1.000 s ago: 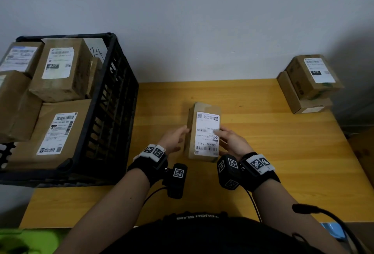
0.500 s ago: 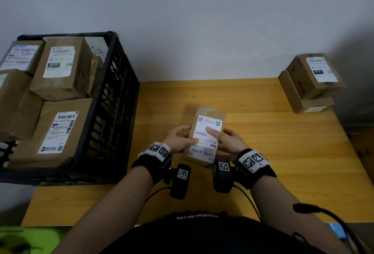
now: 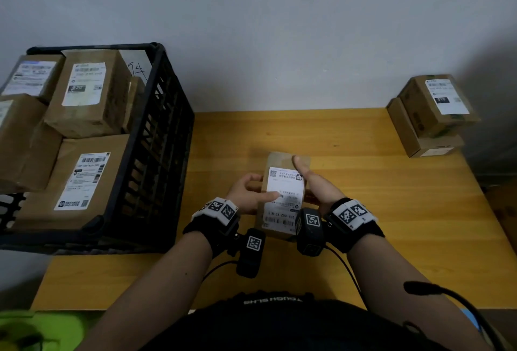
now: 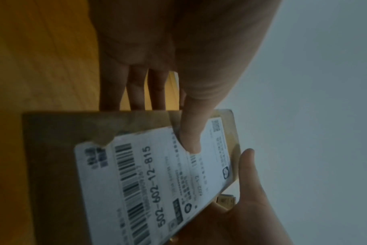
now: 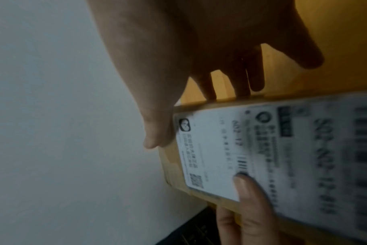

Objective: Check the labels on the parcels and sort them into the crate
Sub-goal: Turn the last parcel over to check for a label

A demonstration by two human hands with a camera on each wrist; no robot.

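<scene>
Both hands are clamping one small cardboard parcel above the wooden table, label up. Left hand is gripping the parcel's nine o'clock edge, its thumb pressing across the white label while the other fingers are curling underneath. Right hand is holding the three o'clock edge, thumb lying along the top face toward twelve o'clock.

Judging by its size and how loosely it is being held, the parcel is probably light and stiff. The taped surface may be a little slippery, so taking it by the two long edges, as now, seems the safest hold for the carry.

From the head view, the black crate is sitting at about nine to ten o'clock from the parcel, already holding several labelled boxes, and two stacked parcels are waiting at about two o'clock by the wall. Neither wrist view is showing that layout. Instead, the left wrist view is making the printed code 502-602-12-815 legible, which is too small to read from the head, and the right wrist view is showing fingers supporting the parcel from beneath.
</scene>
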